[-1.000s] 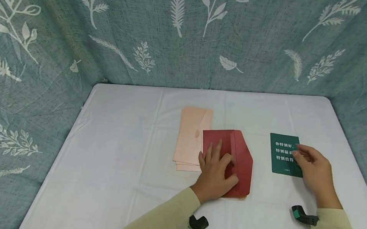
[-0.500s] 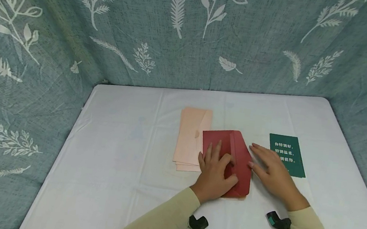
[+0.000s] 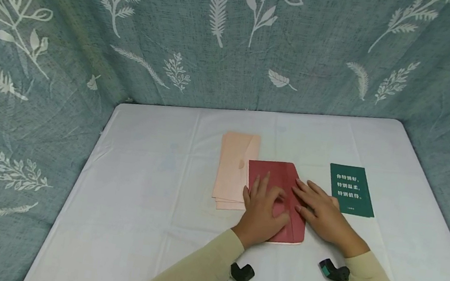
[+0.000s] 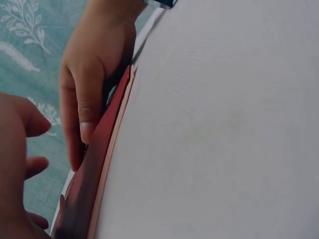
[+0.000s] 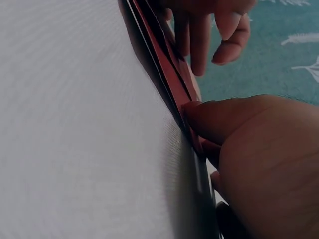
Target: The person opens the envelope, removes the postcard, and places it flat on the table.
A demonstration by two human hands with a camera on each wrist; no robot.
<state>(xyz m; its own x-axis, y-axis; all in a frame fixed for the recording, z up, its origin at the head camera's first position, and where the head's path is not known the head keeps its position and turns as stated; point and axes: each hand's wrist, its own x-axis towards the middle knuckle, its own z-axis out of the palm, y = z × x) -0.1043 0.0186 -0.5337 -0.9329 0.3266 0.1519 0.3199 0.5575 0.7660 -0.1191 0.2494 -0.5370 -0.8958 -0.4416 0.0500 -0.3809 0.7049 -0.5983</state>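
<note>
A red envelope (image 3: pixel 282 174) lies near the middle of the white table, its flap folded over along the right side. My left hand (image 3: pixel 264 214) rests on it with fingers spread and the index finger bent. On the flap, at the right edge, lie the extended fingers of my right hand (image 3: pixel 326 215). In the left wrist view, peach layers (image 4: pixel 112 159) show beneath the red envelope. The right wrist view has the thumb (image 5: pixel 209 119) right at the envelope's edge.
Several peach envelopes (image 3: pixel 230 165) are stacked just left of the red one. A green card (image 3: pixel 353 188) with white printed characters lies to the right, behind my right hand. A leaf-patterned curtain (image 3: pixel 225 74) hangs along the table's back edge.
My right hand has left the green card and moved left to the red envelope. The flap, sticking out to the right before, is now folded inward. My left hand has stayed in place.
</note>
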